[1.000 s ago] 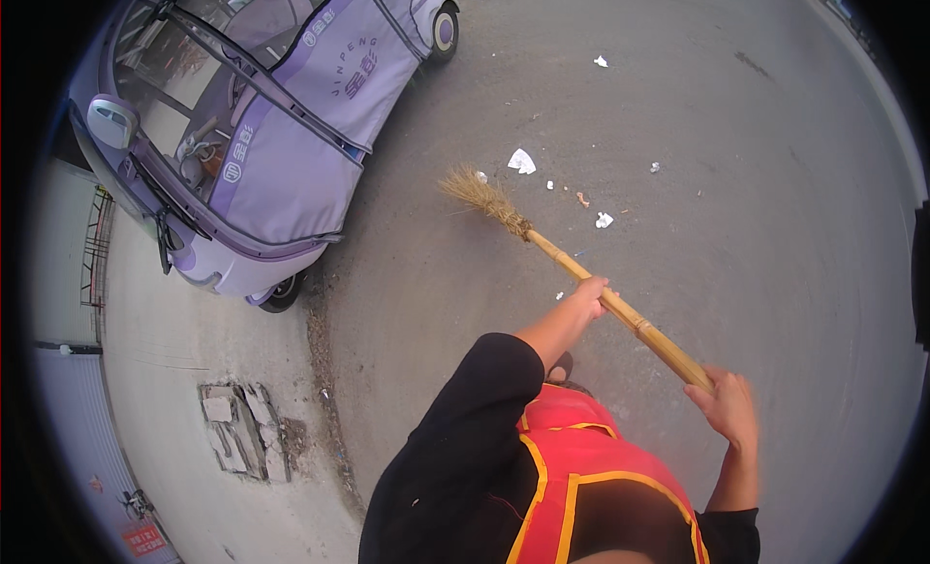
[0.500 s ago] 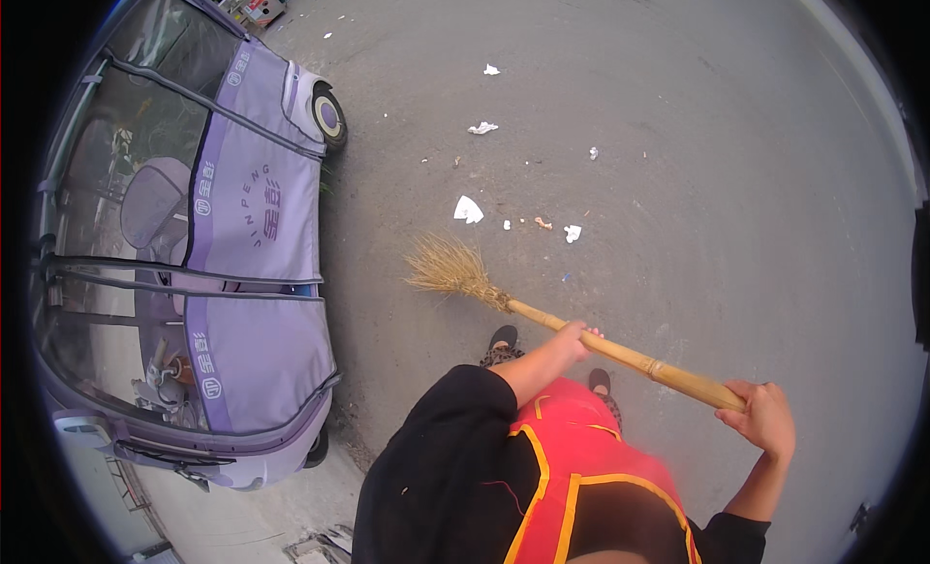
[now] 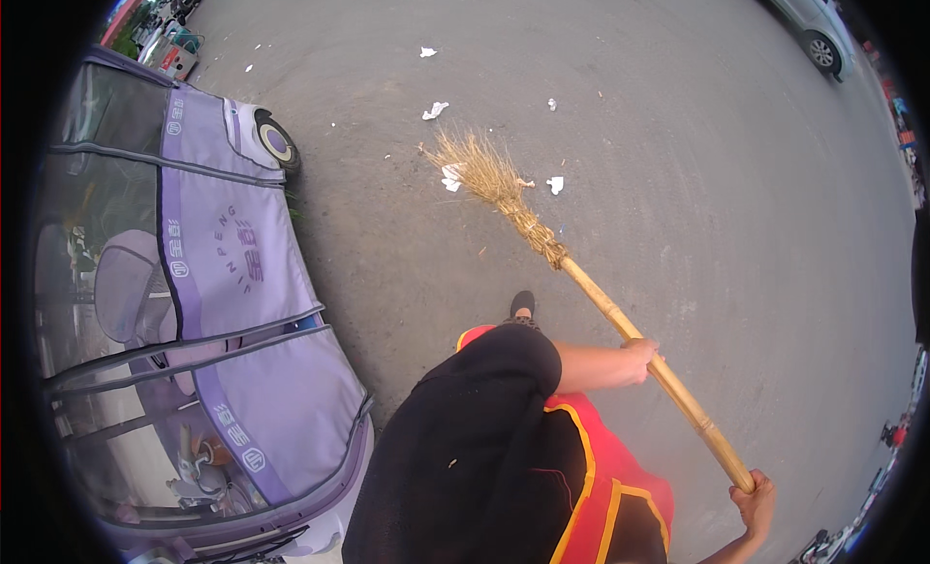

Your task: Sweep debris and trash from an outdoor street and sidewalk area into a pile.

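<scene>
Closed grip of left hand point(image 3: 640, 359) and right hand point(image 3: 757, 503) round yellow, jointed, straw-headed broom point(image 3: 596, 299)

The broom point(image 3: 603, 305) is straw-gold at its bristles point(image 3: 484, 169) and honey-tan along its handle point(image 3: 690, 412), with darker rings across the tan, and the scraps point(image 3: 555, 185) on the plain grey ground point(image 3: 736, 186) are white. The apron point(image 3: 625, 448) is bright red edged in yellow-orange, the shirt point(image 3: 465, 448) solid black and the shoe point(image 3: 523, 300) dark. The trike point(image 3: 286, 399) wears 2 purples, pale lilac with deeper violet bands and white markings, dark grey straps and a black tyre point(image 3: 276, 140) around a cream-ringed purple hub, while the car point(image 3: 812, 16) is pale silver-blue.
</scene>
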Tool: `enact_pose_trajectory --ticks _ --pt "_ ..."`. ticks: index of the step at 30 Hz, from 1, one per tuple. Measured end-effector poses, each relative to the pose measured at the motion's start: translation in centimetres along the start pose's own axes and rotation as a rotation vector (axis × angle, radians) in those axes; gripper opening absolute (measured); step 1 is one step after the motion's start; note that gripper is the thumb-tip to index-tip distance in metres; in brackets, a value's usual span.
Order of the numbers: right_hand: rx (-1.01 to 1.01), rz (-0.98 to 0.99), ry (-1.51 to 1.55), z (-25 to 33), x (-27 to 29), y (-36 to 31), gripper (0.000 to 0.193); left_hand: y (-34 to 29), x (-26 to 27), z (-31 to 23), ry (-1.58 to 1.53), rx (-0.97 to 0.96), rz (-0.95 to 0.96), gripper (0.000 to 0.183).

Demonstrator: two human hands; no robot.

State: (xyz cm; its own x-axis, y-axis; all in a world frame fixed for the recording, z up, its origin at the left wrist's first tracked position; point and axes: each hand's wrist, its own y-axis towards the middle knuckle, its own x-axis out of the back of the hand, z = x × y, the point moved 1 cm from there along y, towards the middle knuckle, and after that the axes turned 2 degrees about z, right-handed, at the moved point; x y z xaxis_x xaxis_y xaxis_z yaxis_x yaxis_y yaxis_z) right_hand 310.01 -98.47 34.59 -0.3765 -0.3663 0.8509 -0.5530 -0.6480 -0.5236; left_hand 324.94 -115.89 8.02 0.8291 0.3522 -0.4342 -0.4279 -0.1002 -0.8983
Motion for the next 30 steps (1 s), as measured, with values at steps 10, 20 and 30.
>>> enact_pose_trajectory --ticks 10,20,30 --pt "-0.322 0.001 0.011 6.4 -3.2 -25.8 0.027 -6.4 3.7 16.9 0.653 0.205 0.33 0.027" --pt "0.007 0.086 0.374 12.3 -20.4 -19.5 0.018 1.5 28.1 0.7 0.608 -0.037 -0.1 0.024" --pt "0.283 -0.121 0.294 27.9 -23.0 -9.5 0.019 -6.2 30.6 -23.3 0.305 -0.222 -0.161 0.027"
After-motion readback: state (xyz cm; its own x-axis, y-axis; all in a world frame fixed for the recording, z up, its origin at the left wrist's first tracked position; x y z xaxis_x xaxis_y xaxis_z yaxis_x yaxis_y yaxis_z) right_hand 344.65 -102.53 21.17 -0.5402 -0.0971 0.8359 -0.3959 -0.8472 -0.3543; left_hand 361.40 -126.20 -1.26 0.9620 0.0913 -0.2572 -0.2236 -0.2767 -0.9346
